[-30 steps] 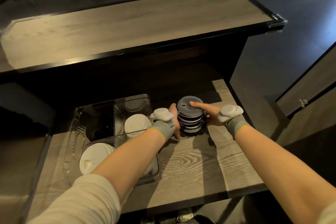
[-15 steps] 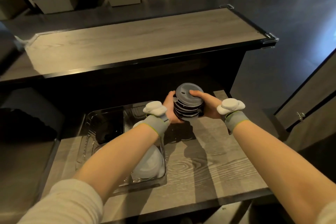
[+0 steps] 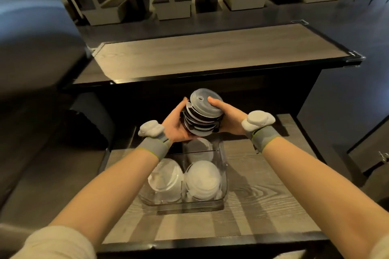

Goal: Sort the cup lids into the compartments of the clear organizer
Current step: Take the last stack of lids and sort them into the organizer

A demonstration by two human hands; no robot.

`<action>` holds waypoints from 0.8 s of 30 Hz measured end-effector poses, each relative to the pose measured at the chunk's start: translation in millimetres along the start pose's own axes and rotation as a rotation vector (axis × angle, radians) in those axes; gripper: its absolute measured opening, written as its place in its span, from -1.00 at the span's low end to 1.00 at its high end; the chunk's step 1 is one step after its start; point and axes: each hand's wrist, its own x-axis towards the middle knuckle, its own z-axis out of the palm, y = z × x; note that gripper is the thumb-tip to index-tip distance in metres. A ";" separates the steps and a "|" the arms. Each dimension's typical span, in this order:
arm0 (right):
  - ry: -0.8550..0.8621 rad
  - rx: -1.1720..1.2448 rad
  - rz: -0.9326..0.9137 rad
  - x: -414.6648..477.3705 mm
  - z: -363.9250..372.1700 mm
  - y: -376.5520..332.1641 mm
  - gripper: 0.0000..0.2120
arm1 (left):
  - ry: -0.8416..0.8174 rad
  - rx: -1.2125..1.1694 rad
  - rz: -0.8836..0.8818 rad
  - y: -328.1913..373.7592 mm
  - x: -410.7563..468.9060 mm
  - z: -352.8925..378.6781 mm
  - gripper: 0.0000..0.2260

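Note:
A stack of dark cup lids with a pale grey top lid hangs in the air above the far end of the clear organizer. My left hand cups the stack from the left and below. My right hand grips it from the right, thumb on the top lid. The organizer stands on the lower wooden counter. White lids fill its near-left compartment and white lids its near-right one. More white lids show in the far-right compartment. The far-left compartment is mostly hidden behind my left wrist.
A raised wooden bar top runs across behind the lower counter, with a dark wall below it. Chairs and small tables stand on the floor beyond. A dark cabinet door is at the right.
Both hands lifted the lid stack off the counter and carried it up and left, over the organizer. The camera view tilted up and shifted.

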 end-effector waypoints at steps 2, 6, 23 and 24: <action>0.043 -0.052 -0.001 12.4 17.8 0.2 -0.29 | -0.006 -0.019 0.039 0.8 -3.2 -22.5 -0.41; 0.205 -0.266 -0.205 27.7 48.2 -1.3 -0.30 | -0.038 -0.067 0.082 -1.3 -8.2 -64.5 -0.35; 0.145 -0.582 -0.408 20.4 97.0 -5.5 -0.45 | 0.014 -0.052 0.223 -7.3 -9.9 -116.0 -0.67; 0.142 -0.556 -0.402 18.7 97.5 -7.1 -0.47 | 0.006 -0.051 0.228 -7.4 -9.7 -118.0 -0.68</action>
